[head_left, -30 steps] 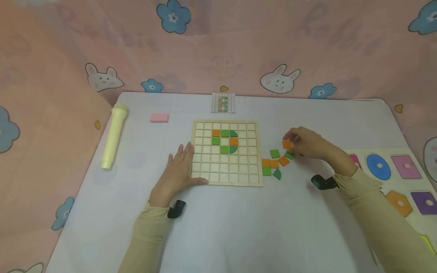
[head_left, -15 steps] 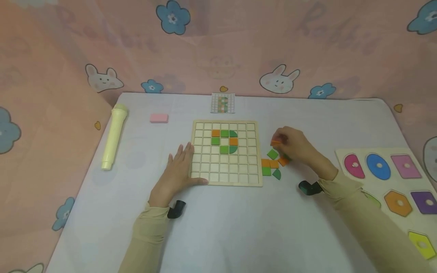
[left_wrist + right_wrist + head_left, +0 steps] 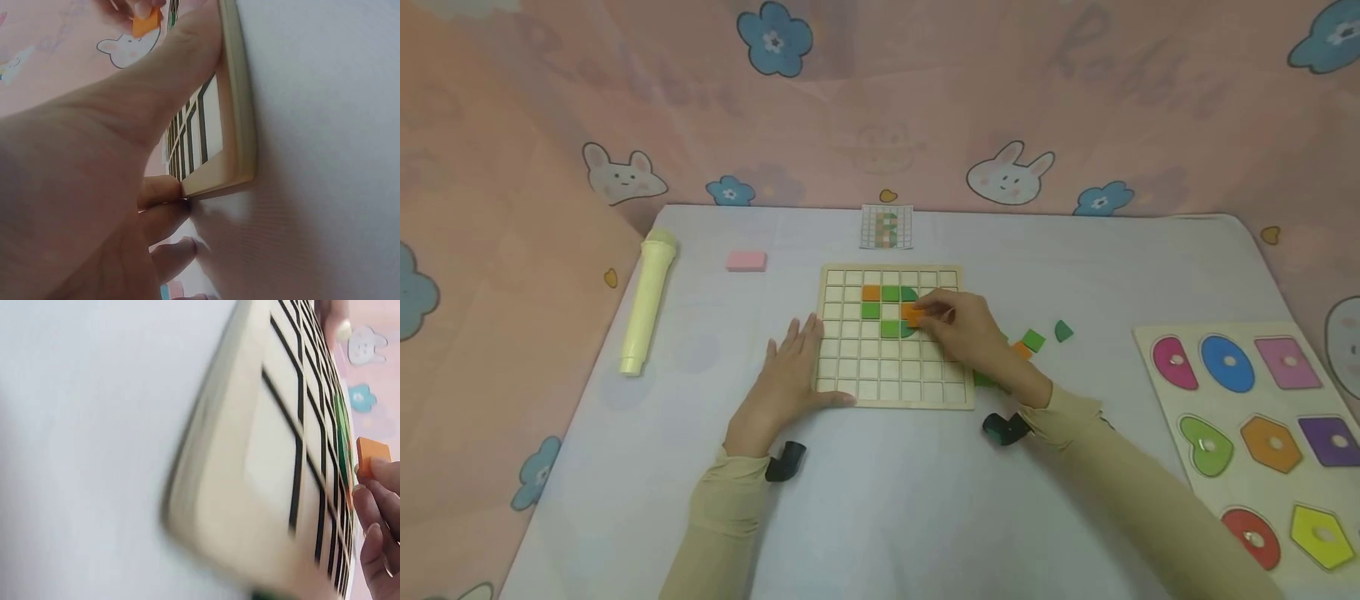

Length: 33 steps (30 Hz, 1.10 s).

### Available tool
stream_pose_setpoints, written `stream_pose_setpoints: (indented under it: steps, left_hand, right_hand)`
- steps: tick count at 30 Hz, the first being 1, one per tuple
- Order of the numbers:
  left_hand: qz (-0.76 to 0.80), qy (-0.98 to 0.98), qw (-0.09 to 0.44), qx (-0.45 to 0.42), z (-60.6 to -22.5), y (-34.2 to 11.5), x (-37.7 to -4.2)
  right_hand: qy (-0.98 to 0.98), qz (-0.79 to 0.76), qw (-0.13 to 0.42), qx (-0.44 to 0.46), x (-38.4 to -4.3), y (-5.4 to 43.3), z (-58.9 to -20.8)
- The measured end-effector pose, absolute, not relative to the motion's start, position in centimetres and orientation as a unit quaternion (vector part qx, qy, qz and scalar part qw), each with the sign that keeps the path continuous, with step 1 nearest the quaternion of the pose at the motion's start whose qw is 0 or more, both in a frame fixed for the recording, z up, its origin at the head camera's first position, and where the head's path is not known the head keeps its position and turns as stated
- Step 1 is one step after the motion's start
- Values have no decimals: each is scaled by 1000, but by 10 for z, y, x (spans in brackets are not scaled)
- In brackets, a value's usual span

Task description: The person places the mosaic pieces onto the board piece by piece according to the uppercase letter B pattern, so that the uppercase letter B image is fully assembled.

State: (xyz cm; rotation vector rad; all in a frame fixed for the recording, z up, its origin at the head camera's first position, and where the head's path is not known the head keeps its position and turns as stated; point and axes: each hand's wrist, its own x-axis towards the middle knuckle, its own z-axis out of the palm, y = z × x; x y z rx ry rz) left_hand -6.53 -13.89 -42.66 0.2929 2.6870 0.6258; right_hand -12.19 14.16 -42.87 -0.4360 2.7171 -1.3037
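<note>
A wooden grid board (image 3: 887,389) lies on the white table, with several orange and green tiles set in its upper middle cells, some with a rounded edge. My right hand (image 3: 964,332) pinches an orange square tile (image 3: 373,453) between thumb and fingers, above the board near the right side of those tiles. In the right wrist view the tile is held apart from the board's surface. My left hand (image 3: 777,392) rests with spread fingers along the board's left edge, its thumb at the front edge. Loose tiles such as a green square (image 3: 1033,340) lie right of the board, partly hidden by my right hand.
Behind the board is a small printed pattern card (image 3: 886,227). A pink block (image 3: 747,262) and a pale yellow toy microphone (image 3: 648,304) lie to the left. At the far right is a shape puzzle board (image 3: 1217,404) with knobbed pieces. A patterned cloth wall (image 3: 880,100) stands behind the table.
My right hand has moved left from the loose tiles to over the board, carrying the orange square tile. Some loose tiles have shifted. My left hand has stayed in place.
</note>
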Motion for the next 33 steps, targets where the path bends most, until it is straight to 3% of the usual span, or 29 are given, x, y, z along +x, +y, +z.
stream_pose_setpoints:
  steps: [11,22,33]
  left_hand:
    - [224,951,184,111,-427,-141,-65]
    - [221,951,185,113,-427,-141,-64]
    - [216,952,186,110,-425,-140,-66]
  right_hand:
    - [875,-458,57,-145,-125,93,-435]
    - [882,-449,64,-127,-122,82,-436]
    - [904,-405,32,-134,-123,80,-437]
